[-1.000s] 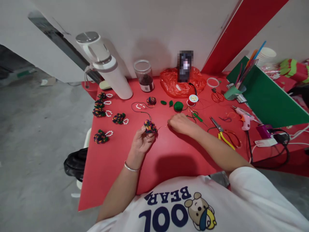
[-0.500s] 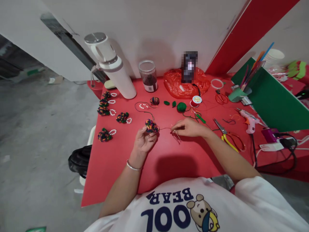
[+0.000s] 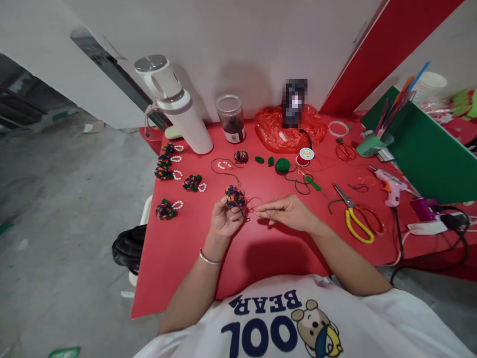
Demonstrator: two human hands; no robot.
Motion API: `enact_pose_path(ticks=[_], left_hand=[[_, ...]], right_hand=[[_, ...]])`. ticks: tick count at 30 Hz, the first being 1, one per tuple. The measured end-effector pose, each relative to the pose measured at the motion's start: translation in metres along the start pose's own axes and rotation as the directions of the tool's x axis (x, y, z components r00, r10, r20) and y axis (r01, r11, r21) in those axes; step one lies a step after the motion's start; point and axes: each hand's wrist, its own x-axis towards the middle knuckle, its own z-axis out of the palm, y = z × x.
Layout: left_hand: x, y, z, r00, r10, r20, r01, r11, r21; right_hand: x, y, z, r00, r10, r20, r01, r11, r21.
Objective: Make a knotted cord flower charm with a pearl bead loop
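The left hand [image 3: 224,221] is gripping a multicoloured yarn piece [image 3: 234,196] between thumb and fingers, holding it over the middle of the red table [image 3: 179,278], while the right hand [image 3: 257,210] is pinching fine red thread [image 3: 255,199] just beside it; whether a needle is also sitting in that pinch, I cannot tell. The thread is looping loosely between the two hands, so the step in hand is looking like stitching or tying, and the next move is probably calling for a steady left grip and for gathering that slack without snagging it
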Motion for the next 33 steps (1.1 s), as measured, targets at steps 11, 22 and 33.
enact_pose_path(ticks=[11,22,33], left_hand=[[-0.002,-0.001,0.003,0.999,-0.04,-0.007,0.04,0.999,-0.007],[-0.002,-0.006,-0.001,0.996,-0.094,0.002,0.094,0.996,-0.012],[-0.002,-0.01,0.0,0.995,-0.104,-0.003,0.104,0.995,-0.001]], right_hand=[[-0.016,-0.008,-0.041,0.89,-0.26,-0.375,0.269,0.963,-0.028],[-0.01,-0.024,-0.035,0.855,-0.464,-0.233,0.27,0.781,-0.563],[0.011,-0.013,-0.012,0.84,-0.542,0.015,0.206,0.294,-0.934]])
